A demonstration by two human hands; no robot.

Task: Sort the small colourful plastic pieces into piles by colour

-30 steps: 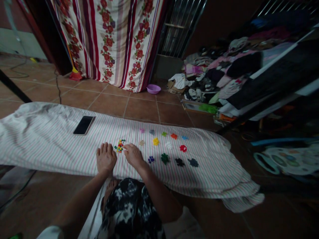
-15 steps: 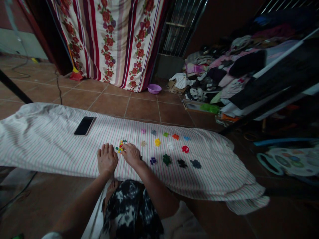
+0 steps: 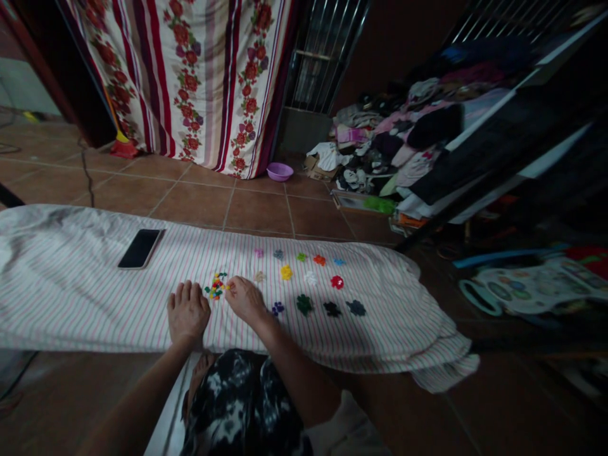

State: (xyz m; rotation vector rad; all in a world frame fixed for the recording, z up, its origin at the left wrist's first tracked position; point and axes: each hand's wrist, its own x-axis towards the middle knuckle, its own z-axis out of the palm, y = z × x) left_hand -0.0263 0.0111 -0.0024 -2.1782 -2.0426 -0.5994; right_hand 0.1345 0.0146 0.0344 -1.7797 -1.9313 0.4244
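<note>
My left hand [image 3: 189, 311] lies flat on the striped cloth [image 3: 95, 304], fingers stretched out, holding nothing. Just right of it is a small mixed heap of coloured pieces [image 3: 216, 288], green, yellow, red and orange. At the heap's right edge my right hand [image 3: 246, 301] is closed in a pinch, with a small yellow piece [image 3: 228, 287] at its fingertips. Further right, single-colour clusters lie in rows, among them a yellow cluster [image 3: 285, 272], a red cluster [image 3: 337, 282], a dark green cluster [image 3: 304, 304] and a purple cluster [image 3: 278, 308]. The pieces are too small to name.
A phone [image 3: 141, 249] lies on the cloth at the left. Beyond are a floral curtain [image 3: 213, 82], a purple basin [image 3: 280, 171] and a heap of clothes [image 3: 389, 139] on the tiled floor [image 3: 190, 196]. A dark bar [image 3: 427, 221] rises at the right.
My right hand has drawn back slightly from the heap, and a yellow piece now shows at its fingertips. The left hand stays flat. The whole view has shifted a little.
</note>
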